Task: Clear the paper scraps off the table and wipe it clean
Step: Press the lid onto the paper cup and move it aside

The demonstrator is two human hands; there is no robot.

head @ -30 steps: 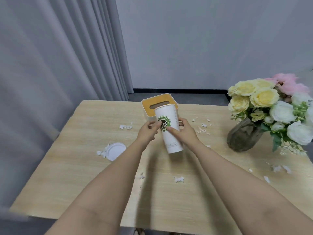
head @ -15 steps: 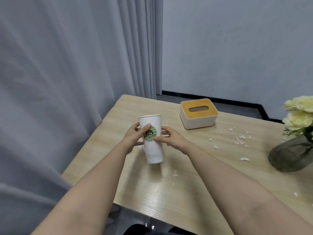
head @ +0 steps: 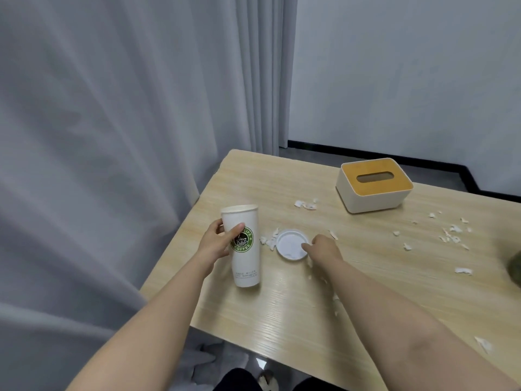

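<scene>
Table [head: 366,292] scraps [head: 454,235], cup [head: 245,266] (lidless)

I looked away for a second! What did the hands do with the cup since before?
The right hand let go of the coffee cup and reached to the white lid, touching its edge. The left hand still grips the cup upright. The paper scraps and tissue box stayed put.

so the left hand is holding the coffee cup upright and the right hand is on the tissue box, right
Not quite. The left hand does hold the coffee cup upright, but the right hand is not on the tissue box. It is at the white lid lying on the table, fingers at its rim; the box sits apart, farther back. The head view shows this.
</scene>
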